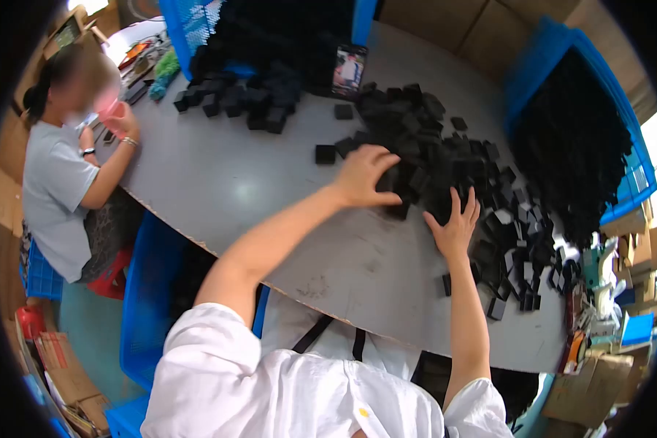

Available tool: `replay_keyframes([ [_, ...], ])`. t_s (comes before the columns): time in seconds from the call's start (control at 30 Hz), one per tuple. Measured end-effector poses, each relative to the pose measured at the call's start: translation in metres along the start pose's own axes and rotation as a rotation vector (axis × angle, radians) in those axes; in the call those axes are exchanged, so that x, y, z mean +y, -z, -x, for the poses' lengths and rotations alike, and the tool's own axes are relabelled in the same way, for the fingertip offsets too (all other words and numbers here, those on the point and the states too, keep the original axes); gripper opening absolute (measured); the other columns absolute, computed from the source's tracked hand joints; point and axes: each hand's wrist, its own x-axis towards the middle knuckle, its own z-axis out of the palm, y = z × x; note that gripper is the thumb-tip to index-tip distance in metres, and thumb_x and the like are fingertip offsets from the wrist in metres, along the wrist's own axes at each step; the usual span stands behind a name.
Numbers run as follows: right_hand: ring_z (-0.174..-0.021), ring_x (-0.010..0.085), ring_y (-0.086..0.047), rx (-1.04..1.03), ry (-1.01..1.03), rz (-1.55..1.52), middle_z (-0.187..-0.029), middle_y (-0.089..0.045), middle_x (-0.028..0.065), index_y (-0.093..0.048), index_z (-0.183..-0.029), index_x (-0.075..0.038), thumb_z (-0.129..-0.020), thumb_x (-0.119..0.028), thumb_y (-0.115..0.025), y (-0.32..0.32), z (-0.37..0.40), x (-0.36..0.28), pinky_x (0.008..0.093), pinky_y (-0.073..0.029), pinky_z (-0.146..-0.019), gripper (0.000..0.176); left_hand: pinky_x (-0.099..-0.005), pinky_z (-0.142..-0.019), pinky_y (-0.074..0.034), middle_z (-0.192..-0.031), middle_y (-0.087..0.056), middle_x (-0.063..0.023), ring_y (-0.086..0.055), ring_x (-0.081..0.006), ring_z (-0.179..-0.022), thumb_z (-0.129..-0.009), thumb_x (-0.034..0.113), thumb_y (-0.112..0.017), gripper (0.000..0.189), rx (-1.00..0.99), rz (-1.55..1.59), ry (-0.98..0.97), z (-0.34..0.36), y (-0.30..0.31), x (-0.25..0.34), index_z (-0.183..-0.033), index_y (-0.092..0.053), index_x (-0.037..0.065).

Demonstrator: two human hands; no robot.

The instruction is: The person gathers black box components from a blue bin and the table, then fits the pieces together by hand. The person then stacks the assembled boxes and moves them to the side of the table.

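A pile of small black block-like boxes (409, 120) spreads over the grey table in front of me. My left hand (365, 177) reaches in at the pile's near left side, thumb and fingers apart and curved towards the boxes. My right hand (456, 225) lies at the near edge of the pile with its fingers spread, pointing away from me. Between the two hands are several dark boxes, somewhat blurred. A single black box (325, 154) sits on the table left of my left hand. More loose boxes (518, 248) lie to the right of my right hand.
Blue crates (578, 117) filled with black pieces stand at the right and at the back. A phone (349, 69) leans upright behind the pile. At the left, another person (66, 168) sits by the grey table (219, 168) holding something pink. Cardboard boxes (588, 387) are at the lower right.
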Motion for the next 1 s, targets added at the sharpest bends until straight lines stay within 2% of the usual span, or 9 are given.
replay_keyframes([
  [0.07, -0.135, 0.0465, -0.027, 0.078, 0.043, 0.008, -0.151, -0.029, 0.0187, -0.050, -0.135, -0.015, -0.074, -0.032, -0.079, 0.021, -0.001, 0.005, 0.0546, -0.032, -0.106, 0.069, -0.0465, -0.095, -0.042, -0.116, -0.058, -0.0127, -0.051, -0.0335, -0.114, -0.070, 0.026, -0.072, 0.047, 0.103, -0.078, -0.031, -0.002, 0.040, -0.024, -0.112, -0.062, 0.007],
  [0.13, -0.125, 0.0404, -0.042, 0.214, 0.101, -0.064, -0.136, -0.048, 0.0174, -0.059, -0.119, -0.008, -0.073, -0.018, -0.077, 0.029, 0.002, 0.003, 0.0491, -0.036, -0.103, 0.050, -0.0487, -0.101, -0.038, -0.131, -0.048, -0.0150, -0.044, -0.0355, -0.125, -0.069, 0.006, -0.065, 0.055, 0.106, -0.414, 0.081, 0.004, 0.072, -0.083, -0.123, -0.056, 0.011],
  [0.2, -0.117, 0.0356, -0.050, 0.150, 0.172, -0.207, -0.125, -0.056, 0.0162, -0.062, -0.107, -0.005, -0.072, -0.009, -0.075, 0.024, 0.011, -0.006, 0.0456, -0.040, -0.099, 0.038, -0.0544, -0.113, -0.024, -0.151, -0.027, -0.0148, -0.022, -0.0349, -0.142, -0.068, 0.007, -0.069, 0.077, -0.121, -0.739, 0.372, 0.012, 0.096, -0.124, -0.140, -0.043, 0.016],
  [0.4, -0.112, 0.0310, -0.053, -0.073, 0.151, -0.247, -0.121, -0.056, 0.0132, -0.059, -0.105, -0.006, -0.072, -0.008, -0.072, -0.031, 0.020, -0.065, 0.0410, -0.044, -0.092, 0.036, -0.0429, -0.105, -0.039, -0.141, -0.041, -0.0160, -0.036, -0.0367, -0.133, -0.076, 0.001, -0.065, 0.029, -0.163, -0.624, 0.388, 0.033, 0.104, -0.185, -0.104, -0.065, 0.008],
  [0.6, -0.113, 0.0350, -0.051, -0.238, 0.078, -0.226, -0.116, -0.055, 0.0153, -0.057, -0.105, -0.005, -0.073, -0.009, -0.072, -0.023, 0.028, -0.076, 0.0422, -0.043, -0.093, 0.036, -0.0400, -0.094, -0.045, -0.122, -0.058, -0.0135, -0.054, -0.0326, -0.114, -0.082, 0.006, -0.067, 0.010, 0.106, -0.318, 0.354, 0.065, 0.122, -0.135, -0.091, -0.065, 0.003],
  [0.7, -0.107, 0.0336, -0.052, -0.019, 0.197, -0.158, -0.111, -0.055, 0.0127, -0.057, -0.102, -0.007, -0.074, -0.012, -0.072, -0.021, 0.031, -0.074, 0.0413, -0.043, -0.089, 0.032, -0.0357, -0.087, -0.048, -0.106, -0.065, -0.0138, -0.061, -0.0304, -0.099, -0.082, 0.008, -0.068, 0.010, 0.318, -0.009, 0.378, 0.081, 0.115, -0.077, -0.089, -0.064, 0.001],
  [0.83, -0.100, 0.0331, -0.053, -0.136, 0.185, -0.349, -0.105, -0.058, 0.0118, -0.058, -0.102, -0.006, -0.076, -0.012, -0.071, -0.028, 0.030, -0.074, 0.0428, -0.044, -0.086, 0.030, -0.0288, -0.079, -0.049, -0.106, -0.067, -0.0081, -0.062, -0.0133, -0.086, -0.089, 0.009, -0.065, 0.011, 0.054, 0.406, 0.605, 0.110, 0.070, 0.015, -0.094, -0.066, -0.001],
  [0.93, -0.096, 0.0352, -0.055, -0.029, -0.007, -0.462, -0.104, -0.060, 0.0150, -0.058, -0.103, -0.004, -0.080, -0.011, -0.069, -0.014, 0.039, -0.074, 0.0415, -0.046, -0.083, 0.026, -0.0307, -0.086, -0.047, -0.112, -0.065, -0.0097, -0.062, -0.0165, -0.097, -0.088, 0.011, -0.065, 0.017, -0.135, 0.363, 0.853, 0.114, 0.056, 0.045, -0.103, -0.066, 0.001],
  [1.0, -0.097, 0.0347, -0.056, 0.019, -0.029, -0.456, -0.105, -0.060, 0.0156, -0.059, -0.105, -0.004, -0.080, -0.009, -0.069, 0.007, 0.046, -0.074, 0.0406, -0.046, -0.083, 0.027, -0.0376, -0.094, -0.045, -0.120, -0.061, -0.0114, -0.056, -0.0277, -0.111, -0.082, 0.015, -0.068, 0.032, 0.126, 0.253, 0.522, 0.113, 0.056, 0.050, -0.112, -0.065, 0.007],
])
